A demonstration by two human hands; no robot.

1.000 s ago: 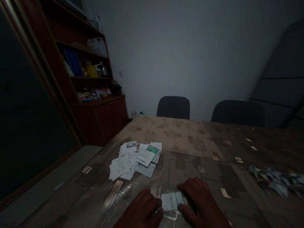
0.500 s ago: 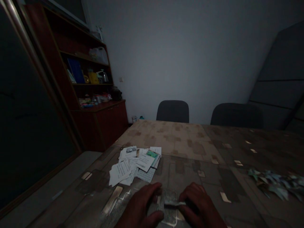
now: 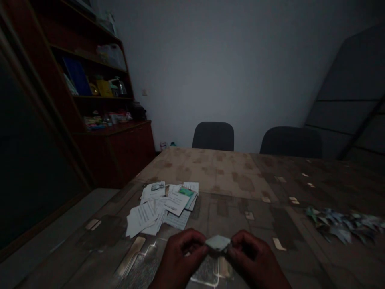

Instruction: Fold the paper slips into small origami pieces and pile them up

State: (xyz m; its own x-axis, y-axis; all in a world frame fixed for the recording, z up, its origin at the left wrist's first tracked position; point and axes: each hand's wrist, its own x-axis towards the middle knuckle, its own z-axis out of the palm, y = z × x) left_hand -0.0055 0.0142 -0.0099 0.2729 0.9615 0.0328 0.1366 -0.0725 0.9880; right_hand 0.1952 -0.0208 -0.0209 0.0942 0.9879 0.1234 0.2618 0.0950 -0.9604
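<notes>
Between my two hands is a small pale piece of folded paper [image 3: 218,243], raised a little above the table's near edge. My left hand [image 3: 183,255] pinches its left corner between thumb and fingers. On the other side, my right hand [image 3: 251,255] grips the right corner the same way. Ahead and to the left lies a spread of printed paper sheets [image 3: 144,216], with a green-topped piece [image 3: 187,191] among them. A heap of folded paper pieces [image 3: 343,224] sits on the table at the far right.
A patterned cloth covers the long table [image 3: 219,168]. Two dark chairs [image 3: 213,135] stand behind its far edge. A red shelf cabinet [image 3: 129,148] with bottles and packets is on the left, against a pale wall.
My left hand has closed on the paper's left corner, where its fingers were apart before. The paper is now held level between both hands. The view has shifted slightly right.
</notes>
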